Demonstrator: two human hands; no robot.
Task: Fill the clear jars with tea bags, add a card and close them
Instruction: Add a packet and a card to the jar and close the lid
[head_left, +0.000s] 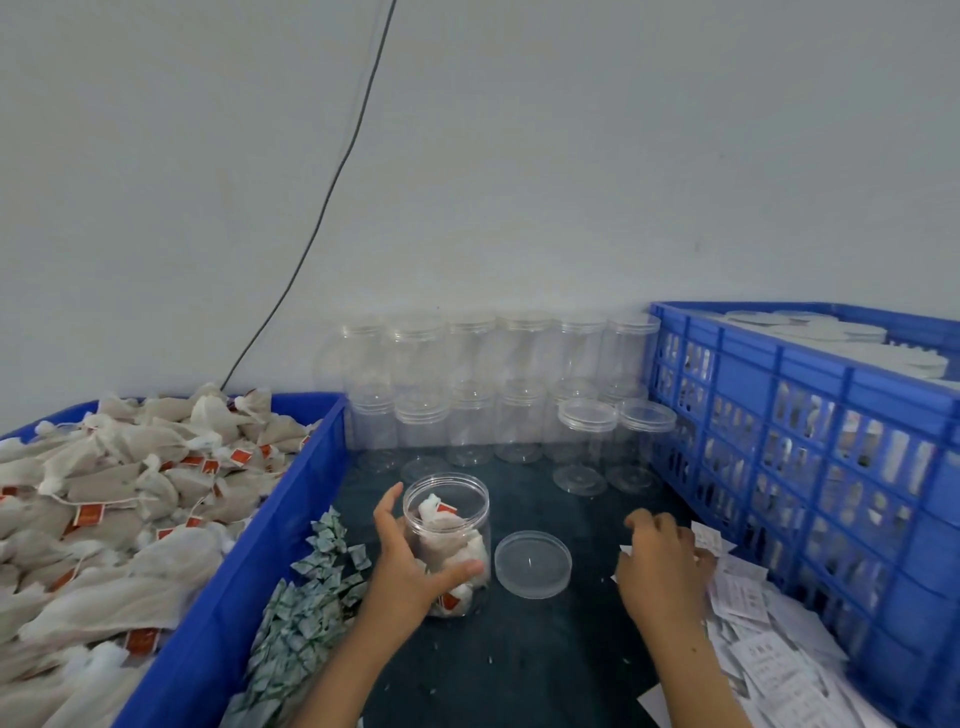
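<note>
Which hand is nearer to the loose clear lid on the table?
Left. The left hand grips the open jar just beside the lid; the right hand is further off, over the white cards.

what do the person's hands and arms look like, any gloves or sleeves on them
Both are bare: the left hand and the right hand wear no gloves, and no rings, watch or bracelets show. Both forearms are uncovered to the bottom edge of the picture, with no sleeve in view. The fingers are slim, with short nails.
</note>
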